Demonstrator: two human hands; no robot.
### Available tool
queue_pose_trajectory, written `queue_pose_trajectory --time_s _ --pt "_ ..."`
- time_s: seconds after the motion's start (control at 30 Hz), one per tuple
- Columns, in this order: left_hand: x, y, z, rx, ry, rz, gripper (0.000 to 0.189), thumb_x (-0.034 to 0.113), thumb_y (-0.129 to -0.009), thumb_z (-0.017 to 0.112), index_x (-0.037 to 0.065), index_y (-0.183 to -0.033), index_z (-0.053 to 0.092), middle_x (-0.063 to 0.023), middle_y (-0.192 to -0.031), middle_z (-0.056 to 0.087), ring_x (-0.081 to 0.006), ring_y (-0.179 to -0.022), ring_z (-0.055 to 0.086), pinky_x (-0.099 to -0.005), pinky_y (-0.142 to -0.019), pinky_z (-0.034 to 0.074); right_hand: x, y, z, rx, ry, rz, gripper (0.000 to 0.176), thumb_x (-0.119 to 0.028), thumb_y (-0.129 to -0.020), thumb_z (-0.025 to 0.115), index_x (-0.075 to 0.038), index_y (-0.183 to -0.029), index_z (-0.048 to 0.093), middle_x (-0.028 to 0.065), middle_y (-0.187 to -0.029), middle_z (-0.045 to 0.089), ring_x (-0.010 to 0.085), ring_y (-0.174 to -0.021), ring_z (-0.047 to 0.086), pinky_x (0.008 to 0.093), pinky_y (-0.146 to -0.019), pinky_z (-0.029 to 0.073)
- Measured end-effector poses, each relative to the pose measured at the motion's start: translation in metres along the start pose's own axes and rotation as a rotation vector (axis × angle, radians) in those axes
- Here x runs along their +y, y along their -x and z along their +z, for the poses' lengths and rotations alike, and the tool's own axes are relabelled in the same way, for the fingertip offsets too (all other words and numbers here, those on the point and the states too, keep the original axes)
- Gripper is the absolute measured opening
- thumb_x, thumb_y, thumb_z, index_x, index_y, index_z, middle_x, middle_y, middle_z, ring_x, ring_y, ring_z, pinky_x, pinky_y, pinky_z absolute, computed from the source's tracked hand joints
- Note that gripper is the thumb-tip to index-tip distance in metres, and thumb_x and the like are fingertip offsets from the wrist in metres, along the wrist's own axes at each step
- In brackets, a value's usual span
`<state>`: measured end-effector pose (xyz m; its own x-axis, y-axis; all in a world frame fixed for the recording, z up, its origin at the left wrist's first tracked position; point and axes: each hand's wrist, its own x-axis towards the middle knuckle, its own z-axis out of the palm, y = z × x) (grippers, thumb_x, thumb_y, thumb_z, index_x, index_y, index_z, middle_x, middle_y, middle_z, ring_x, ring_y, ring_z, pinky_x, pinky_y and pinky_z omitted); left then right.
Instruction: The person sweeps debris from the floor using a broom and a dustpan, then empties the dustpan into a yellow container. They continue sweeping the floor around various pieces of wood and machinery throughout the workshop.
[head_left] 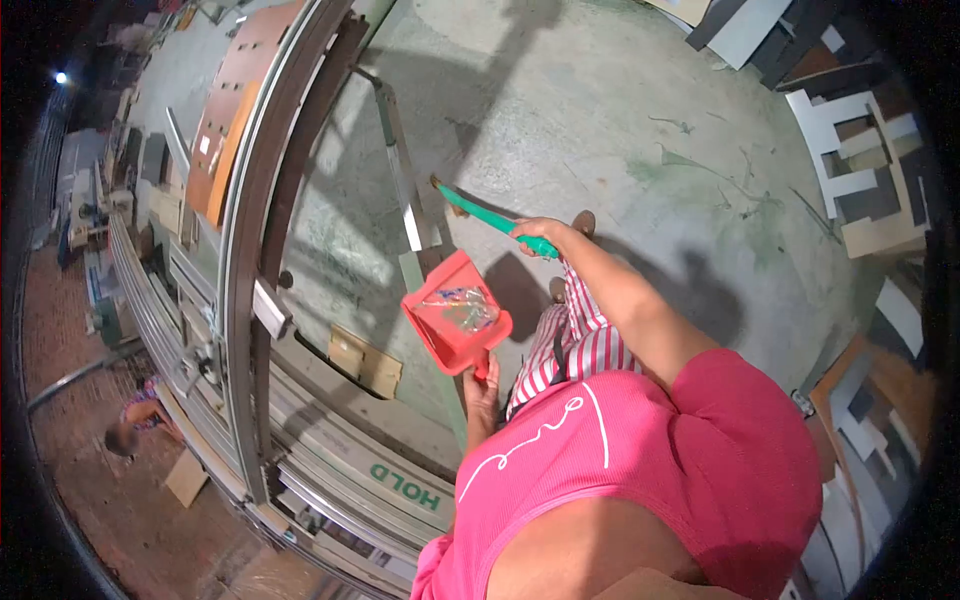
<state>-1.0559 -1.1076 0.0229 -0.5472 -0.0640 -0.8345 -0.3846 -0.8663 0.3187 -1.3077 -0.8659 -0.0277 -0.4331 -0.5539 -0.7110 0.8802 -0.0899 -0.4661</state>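
My left hand (482, 392) is closed round the handle of a red dustpan (440, 342). Crumpled clear plastic and small scraps (468, 308) lie in the pan. My right hand (538, 235) grips one end of a long green brush or stick (485, 212), which points up and left over the concrete floor. Its far end has a small brownish tip, too small to make out. The dustpan is below and left of the green tool, and the two are apart.
A long metal machine frame (245, 220) runs along the left, with brown panels (235, 110) behind it. A narrow metal bar (400, 170) is near the dustpan. Cut board pieces (865, 165) are stacked at right. Another person (150, 412) is at lower left.
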Motion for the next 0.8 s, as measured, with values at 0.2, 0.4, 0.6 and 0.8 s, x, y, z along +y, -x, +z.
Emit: queue_pose_trajectory --time_s 0.2,0.4,0.6,0.8 --pt "0.007 -0.033 -0.003 0.017 -0.014 -0.105 0.031 0.016 -0.075 0.048 0.001 -0.102 0.044 -0.0124 -0.097 0.053 -0.0245 -0.086 0.055 -0.0332 -0.073 0.049 0.009 0.054 -0.100 0.244 -0.262 0.023 0.026 -0.029 -0.075 0.054 -0.010 -0.086 0.040 0.0009 -0.051 0.044 0.0096 -0.037 0.041 0.0216 -0.031 0.031" --pt "0.017 -0.062 0.020 -0.098 -0.028 -0.099 0.040 0.013 -0.067 0.058 0.002 -0.103 0.044 -0.0116 -0.097 0.052 -0.0240 -0.087 0.054 -0.0336 -0.075 0.048 0.071 0.166 -0.201 0.215 -0.448 -0.044 0.035 -0.036 -0.074 0.054 -0.004 -0.071 0.039 -0.0032 -0.049 0.042 0.0064 -0.036 0.040 0.0166 -0.031 0.032" --pt "0.020 -0.061 0.058 -0.139 -0.123 -0.087 0.037 0.013 -0.069 0.056 0.003 -0.103 0.044 -0.0108 -0.098 0.053 -0.0249 -0.088 0.054 -0.0341 -0.074 0.048 0.125 0.296 -0.225 0.598 -0.628 -0.172 0.030 -0.029 -0.075 0.055 -0.004 -0.071 0.038 0.0005 -0.052 0.042 0.0070 -0.039 0.042 0.0169 -0.033 0.035" --pt "0.011 -0.045 0.053 -0.166 -0.254 -0.137 0.028 0.015 -0.076 0.046 0.003 -0.102 0.045 -0.0115 -0.098 0.053 -0.0263 -0.089 0.054 -0.0347 -0.073 0.048 0.159 0.347 -0.204 0.793 -0.734 -0.304 0.026 -0.022 -0.076 0.054 -0.004 -0.083 0.036 0.0030 -0.060 0.042 0.0062 -0.044 0.041 0.0172 -0.036 0.037"
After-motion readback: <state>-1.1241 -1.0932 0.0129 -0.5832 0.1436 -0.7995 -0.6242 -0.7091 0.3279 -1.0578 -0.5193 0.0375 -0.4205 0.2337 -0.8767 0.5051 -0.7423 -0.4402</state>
